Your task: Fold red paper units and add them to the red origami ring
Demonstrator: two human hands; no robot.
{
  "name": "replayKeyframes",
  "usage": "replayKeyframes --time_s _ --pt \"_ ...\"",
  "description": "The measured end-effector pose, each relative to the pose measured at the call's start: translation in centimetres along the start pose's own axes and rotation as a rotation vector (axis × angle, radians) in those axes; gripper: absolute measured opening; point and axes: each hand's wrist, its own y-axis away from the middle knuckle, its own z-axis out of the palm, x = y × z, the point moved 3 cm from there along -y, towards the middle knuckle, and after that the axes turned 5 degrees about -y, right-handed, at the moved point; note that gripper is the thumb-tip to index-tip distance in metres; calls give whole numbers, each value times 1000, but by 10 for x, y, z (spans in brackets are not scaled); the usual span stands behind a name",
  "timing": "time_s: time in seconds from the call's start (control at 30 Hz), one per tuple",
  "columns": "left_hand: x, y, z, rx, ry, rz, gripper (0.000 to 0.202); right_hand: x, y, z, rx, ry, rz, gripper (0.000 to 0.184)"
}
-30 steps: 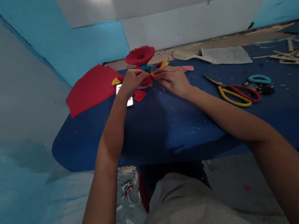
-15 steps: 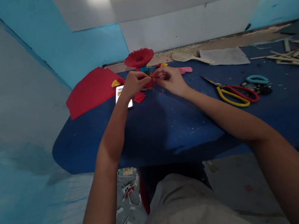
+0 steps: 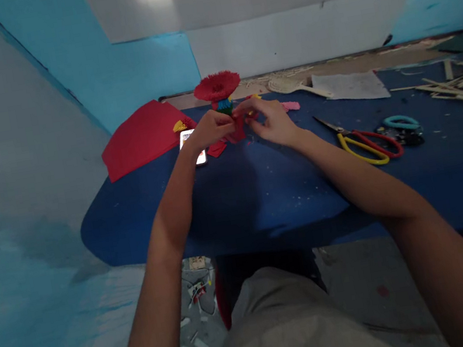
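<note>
My left hand [image 3: 211,129] is closed in a pinch on the edge of a small red paper piece [image 3: 239,129], which hangs just above the blue table. To its right, my right hand [image 3: 275,120] has thumb and forefinger apart around the piece's right side; whether a fingertip touches it is unclear. Behind both hands rises a fringed red paper flower [image 3: 217,86] on a blue and green base, partly covered by my fingers. Small red paper squares [image 3: 216,149] lie below my left hand, beside a lit phone [image 3: 201,157].
A large red sheet [image 3: 141,138] lies at the left of the blue table [image 3: 228,209]. To the right are scissors [image 3: 369,144] with yellow and red handles, a light blue ring [image 3: 401,122], a pale brush [image 3: 288,86], a white sheet [image 3: 350,86] and scattered thin sticks [image 3: 461,87].
The fingertips, earlier together, have moved apart. My right thumb and forefinger have spread, and more of the red paper piece shows between the hands.
</note>
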Motion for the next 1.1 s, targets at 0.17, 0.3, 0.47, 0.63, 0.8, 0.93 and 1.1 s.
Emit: replayKeyframes --time_s 0.17,0.3,0.47,0.63,0.8,0.93,1.1 --pt "2 2 -4 87 178 -120 16 4 2 -1 -30 248 -91 26" --pt "3 0 -2 56 232 -143 18 8 2 3 74 215 -45 25" --pt "1 0 -1 82 179 -102 17 16 2 13 255 -24 166 28" --pt "-1 0 1 65 119 -41 16 18 3 20 315 -156 335 17" --pt "1 -5 5 122 16 51 21 23 2 20 347 -306 400 11" --pt "0 -9 11 231 30 58 21 28 1 23 395 -547 452 19" --pt "-2 -12 13 307 36 106 22 27 0 21 393 -721 545 30"
